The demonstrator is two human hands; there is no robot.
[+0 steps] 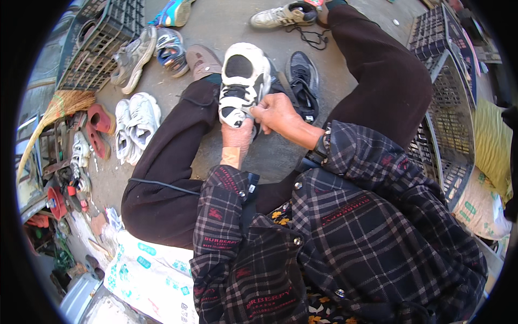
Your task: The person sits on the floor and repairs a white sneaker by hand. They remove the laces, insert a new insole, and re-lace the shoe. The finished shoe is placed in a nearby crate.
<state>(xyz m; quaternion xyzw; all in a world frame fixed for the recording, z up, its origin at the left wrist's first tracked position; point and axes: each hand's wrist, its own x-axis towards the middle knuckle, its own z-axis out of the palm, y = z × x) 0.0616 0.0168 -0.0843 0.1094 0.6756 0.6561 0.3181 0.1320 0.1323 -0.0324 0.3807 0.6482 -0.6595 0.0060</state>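
Observation:
A white and black sneaker (244, 81) is held up between my knees, its toe pointing away from me. My left hand (236, 136) reaches into its heel opening and holds it; the fingers are hidden inside the shoe. Thumb and forefinger of my right hand (278, 116) are pinched together at the shoe's right side, near the collar. Whatever they pinch is too small to make out. Just right of the sneaker, a dark grey and black sneaker (303, 81) stands on the ground.
White sneakers (144, 120), a grey sneaker (135, 59) and red clogs (97, 132) lie to the left, near a straw broom (67, 105). A beige sneaker (283, 16) is ahead. Plastic crates (453, 124) stand at right; another crate (102, 48) is far left.

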